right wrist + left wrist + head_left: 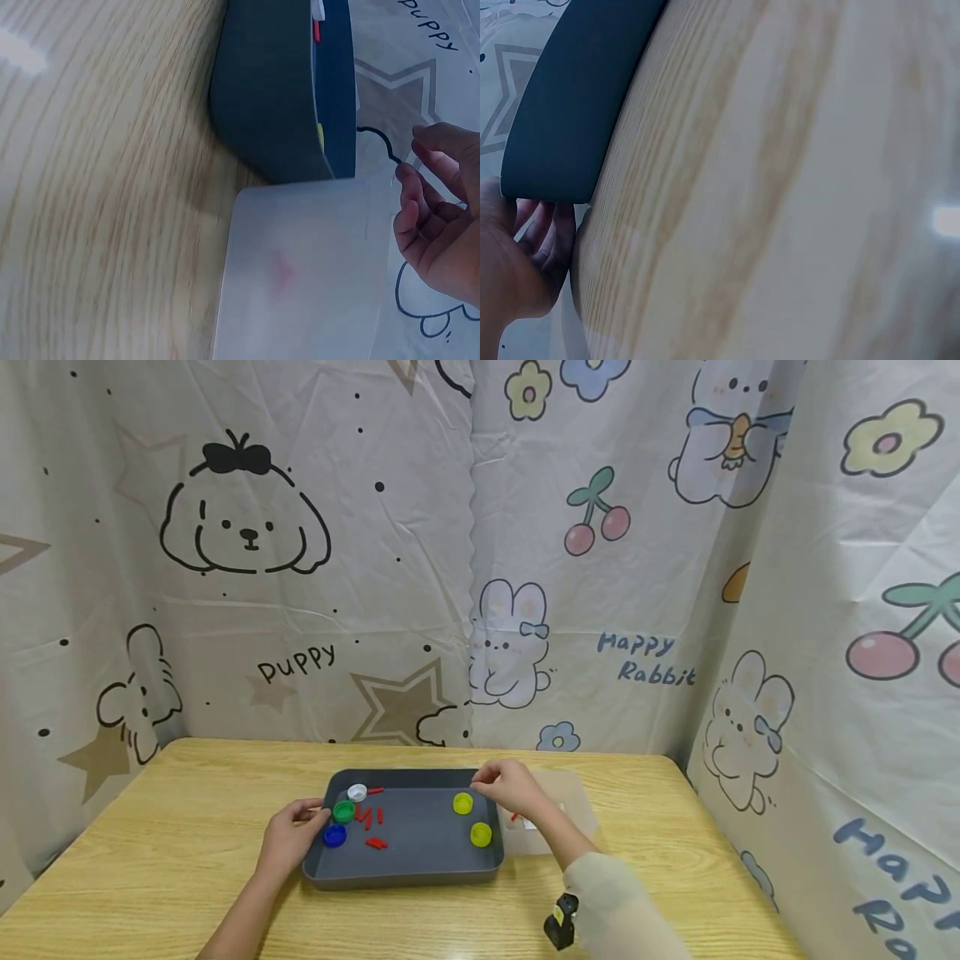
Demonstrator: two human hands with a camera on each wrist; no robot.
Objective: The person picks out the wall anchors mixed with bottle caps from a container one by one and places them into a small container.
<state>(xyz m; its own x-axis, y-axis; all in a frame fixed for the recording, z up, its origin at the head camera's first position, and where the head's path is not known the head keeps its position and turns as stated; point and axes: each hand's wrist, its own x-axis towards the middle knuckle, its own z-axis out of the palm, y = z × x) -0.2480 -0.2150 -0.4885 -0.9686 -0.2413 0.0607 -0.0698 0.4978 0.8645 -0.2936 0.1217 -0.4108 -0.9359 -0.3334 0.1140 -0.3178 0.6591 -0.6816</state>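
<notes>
At the left end of a dark grey tray [420, 860], my left hand [291, 835] grips the rim. The left wrist view has this hand [532, 255] at the tray's end wall [555, 127]. Over the tray's back right corner hovers my right hand [510, 787], thumb and fingers loosely bent; in the right wrist view a gap shows between thumb and index finger. Inside the tray, a white [357, 792], a green [344, 812] and a blue round cup [334, 836] line the left side. Several short red sticks [367, 818] lie beside them. Two yellow cups [462, 803] sit at the right.
A translucent plastic box [577, 822] stands against the tray's right side, with something red inside. The wooden table [420, 922] ends at a printed curtain [405, 635]. A small black object [561, 922] is beside my right sleeve [622, 902].
</notes>
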